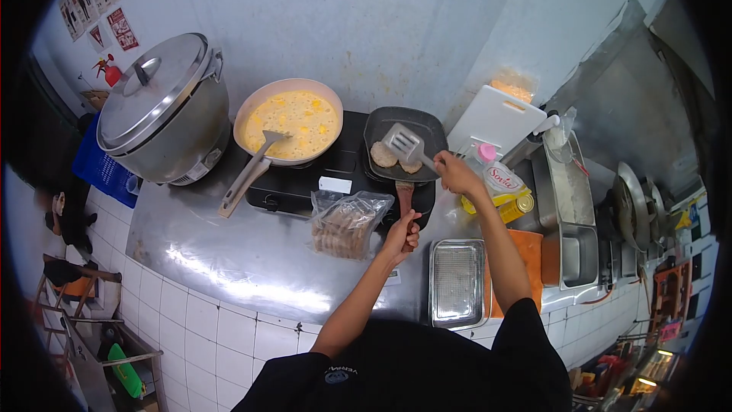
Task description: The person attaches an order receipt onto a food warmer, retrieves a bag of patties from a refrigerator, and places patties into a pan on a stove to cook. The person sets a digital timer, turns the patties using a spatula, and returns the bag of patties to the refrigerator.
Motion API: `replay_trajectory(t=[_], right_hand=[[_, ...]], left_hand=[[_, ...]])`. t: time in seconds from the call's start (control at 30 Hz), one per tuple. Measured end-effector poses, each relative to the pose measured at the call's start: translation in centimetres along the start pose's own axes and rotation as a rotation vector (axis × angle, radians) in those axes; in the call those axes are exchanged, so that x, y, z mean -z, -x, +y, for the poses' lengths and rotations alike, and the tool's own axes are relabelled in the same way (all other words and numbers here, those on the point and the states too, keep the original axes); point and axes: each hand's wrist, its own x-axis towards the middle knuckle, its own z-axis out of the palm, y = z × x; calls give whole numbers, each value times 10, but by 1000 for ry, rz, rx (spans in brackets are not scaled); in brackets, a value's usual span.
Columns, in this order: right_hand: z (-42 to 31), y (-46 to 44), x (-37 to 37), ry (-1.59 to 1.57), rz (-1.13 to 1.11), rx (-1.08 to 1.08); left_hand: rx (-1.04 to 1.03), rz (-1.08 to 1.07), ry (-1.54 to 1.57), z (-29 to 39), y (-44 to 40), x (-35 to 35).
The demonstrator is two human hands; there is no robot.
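Note:
My left hand (402,238) is closed round the brown handle (405,197) of a square black grill pan (415,117) on the stove. My right hand (457,174) grips a slotted spatula (406,145), its blade over the pan. Round pale patties (383,155) lie in the pan, one partly hidden under the blade. Left of it, a wide pan (244,107) holds a yellow, creamy mixture with lumps, and another spatula (252,172) rests across its rim. Just left of my left hand lies a clear plastic bag of brown patties (343,229).
A large lidded metal pot (171,118) stands at the left. On the right are a white cutting board (496,123), a pink-capped bottle (499,175), a yellow bottle (517,207), a wire-rack tray (457,282) and an orange cloth (524,255). Another person (72,221) is at far left.

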Motion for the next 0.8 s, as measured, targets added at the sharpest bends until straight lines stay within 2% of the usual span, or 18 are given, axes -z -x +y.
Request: replay_trajectory(t=[0.07,0.1,0.17,0.2,0.27,0.37,0.47,0.5,0.53,0.6,0.63,0.67,0.73,0.8], right_hand=[[-16,10,5,-148,-218,-105],[-14,8,0,-149,-219,-108],[-5,0,-11,-58,-216,78],[-2,-4,-17,-61,-215,75],[1,-12,-28,169,-158,245],[11,-28,-45,297,-82,343],[-2,-38,-40,414,-238,226],[-1,-40,-39,463,-249,283],[2,-43,-38,431,-226,350],[-16,-45,-30,510,-331,279],[-8,-45,-31,456,-272,341],[-13,-46,-26,482,-319,269],[17,-62,-30,548,-284,427],[24,-65,-20,445,-311,427]], left_hand=[[-13,2,-2,2,1,-3],[-21,3,-5,1,2,-3],[-39,0,-12,0,1,-4],[-60,-1,-19,-1,1,-3],[-66,8,-31,-3,2,-1],[-86,36,-61,-5,0,2],[-126,99,-144,-9,-3,6],[-142,142,-189,-9,-1,4],[-139,95,-148,-12,-8,13],[-170,141,-179,-11,-3,7],[-188,125,-143,-13,-5,8],[-194,88,-114,-16,-9,9],[-155,70,-64,-17,-13,9],[-54,82,-145,-8,-5,2]])
